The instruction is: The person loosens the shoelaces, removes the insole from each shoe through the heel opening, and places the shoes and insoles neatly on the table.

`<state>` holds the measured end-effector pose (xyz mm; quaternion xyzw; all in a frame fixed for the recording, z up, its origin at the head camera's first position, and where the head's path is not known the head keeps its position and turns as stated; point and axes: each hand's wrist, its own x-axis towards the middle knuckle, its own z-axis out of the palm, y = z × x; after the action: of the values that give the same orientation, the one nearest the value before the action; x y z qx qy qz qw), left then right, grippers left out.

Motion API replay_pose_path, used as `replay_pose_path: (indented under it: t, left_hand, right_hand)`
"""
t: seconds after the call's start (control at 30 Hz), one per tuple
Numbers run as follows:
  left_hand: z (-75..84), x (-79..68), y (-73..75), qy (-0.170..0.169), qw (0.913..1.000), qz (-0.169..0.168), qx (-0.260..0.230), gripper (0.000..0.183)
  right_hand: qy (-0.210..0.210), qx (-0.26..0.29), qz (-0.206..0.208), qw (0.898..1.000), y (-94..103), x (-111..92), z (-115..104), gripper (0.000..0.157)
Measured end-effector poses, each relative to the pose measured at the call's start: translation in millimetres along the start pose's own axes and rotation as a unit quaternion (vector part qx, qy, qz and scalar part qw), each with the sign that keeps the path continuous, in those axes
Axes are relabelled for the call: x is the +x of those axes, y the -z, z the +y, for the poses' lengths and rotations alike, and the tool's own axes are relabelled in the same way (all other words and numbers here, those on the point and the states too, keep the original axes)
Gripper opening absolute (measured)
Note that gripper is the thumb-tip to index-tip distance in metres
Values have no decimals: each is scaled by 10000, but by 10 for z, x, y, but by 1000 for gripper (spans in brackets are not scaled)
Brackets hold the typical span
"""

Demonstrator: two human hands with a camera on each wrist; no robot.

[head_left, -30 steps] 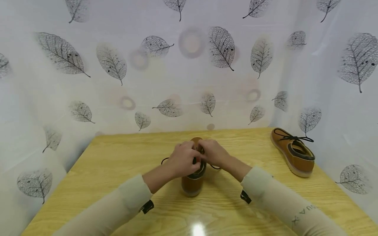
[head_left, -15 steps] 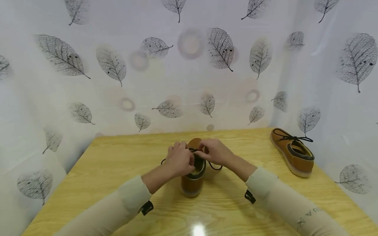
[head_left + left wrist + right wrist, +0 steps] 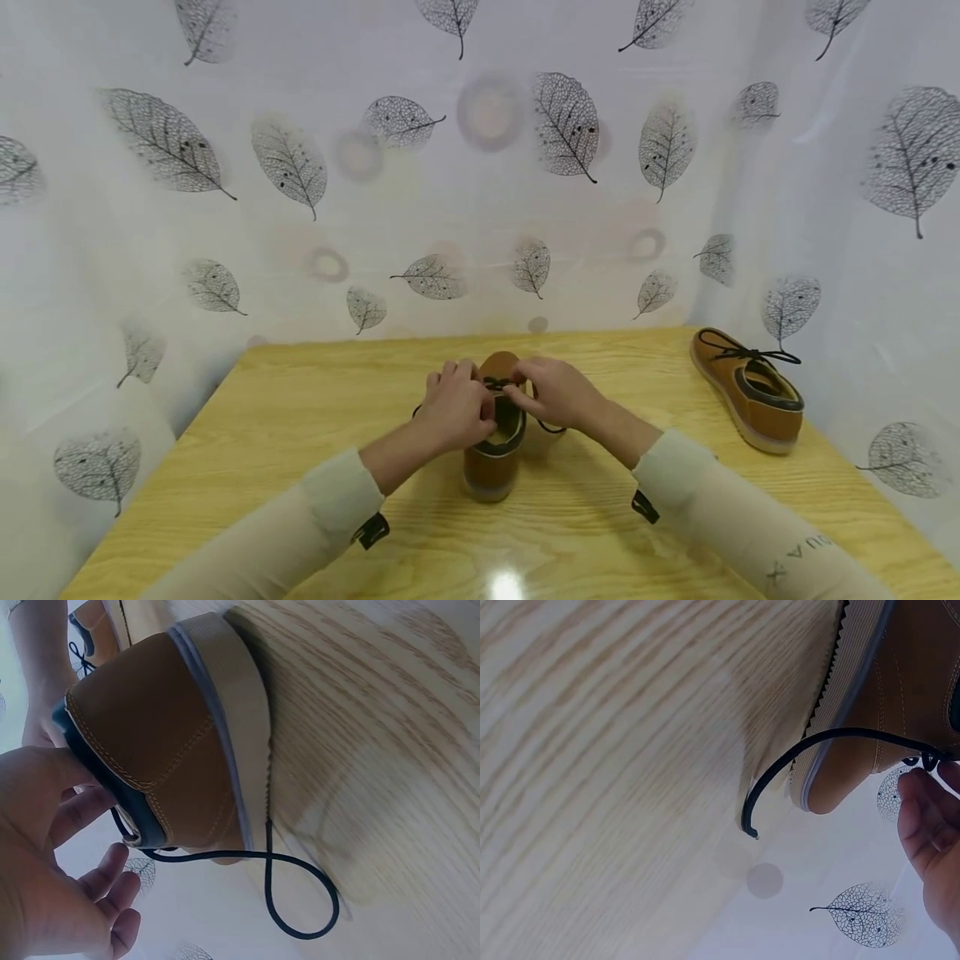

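Note:
A brown leather shoe (image 3: 491, 471) with a dark collar stands on the table, its heel toward me. Black shoelace (image 3: 495, 383) crosses its top, and one loop of the lace (image 3: 304, 935) hangs beside the sole in the left wrist view. My left hand (image 3: 453, 408) is at the left of the lacing, fingers bent at the lace, thumb by the shoe's opening. From the right, my right hand (image 3: 558, 392) pinches the lace near the knot between thumb and forefinger. A lace end (image 3: 769, 776) droops below that hand in the right wrist view. The fingertips partly hide the knot.
A matching brown shoe (image 3: 750, 392), its black laces tied in a bow, sits at the table's right side. The wooden table (image 3: 315, 400) backs onto a white leaf-print curtain (image 3: 480, 208), which also hangs at both sides.
The hands were close together over the lacing; the right hand has since moved right, baring the knot and the shoe's opening. The left hand has shifted slightly left.

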<state>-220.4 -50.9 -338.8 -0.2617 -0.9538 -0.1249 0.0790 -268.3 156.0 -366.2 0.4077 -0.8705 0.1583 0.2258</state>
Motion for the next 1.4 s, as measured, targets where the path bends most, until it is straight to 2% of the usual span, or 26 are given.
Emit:
replay_pose_path:
  t: [0.33, 0.5, 0.73, 0.93, 1.07, 1.17, 1.3, 1.4]
  left_hand:
    - [-22, -35, -24, -76, 9996, 233, -130, 18]
    - [-19, -3, -45, -83, 9998, 168, -87, 17]
    - [20, 45, -64, 140, 9994, -207, -230, 16]
    - [39, 63, -90, 364, 9983, -421, -143, 17]
    - [70, 89, -101, 658, 9958, -635, -56, 19]
    - [110, 134, -119, 943, 9907, -978, -67, 23]
    - [140, 211, -176, 1339, 9797, -1495, -42, 29]
    - [153, 260, -207, 1584, 9726, -1700, 77, 31]
  right_hand:
    - [-153, -65, -51, 9998, 12, -28, -21, 13]
    - [-147, -54, -107, 9998, 9, -49, -10, 12]
    - [-238, -47, -338, 9991, 14, -71, -5, 20]
    - [-211, -23, -420, 9989, 1, -78, -12, 22]
    - [-346, 33, -552, 9979, 0, -79, -13, 23]
    - [-470, 121, -719, 9962, 1, -84, -20, 24]
    - [-478, 188, -845, 9951, -3, -84, -35, 24]
    - [-413, 199, -812, 9956, -5, -75, -36, 24]
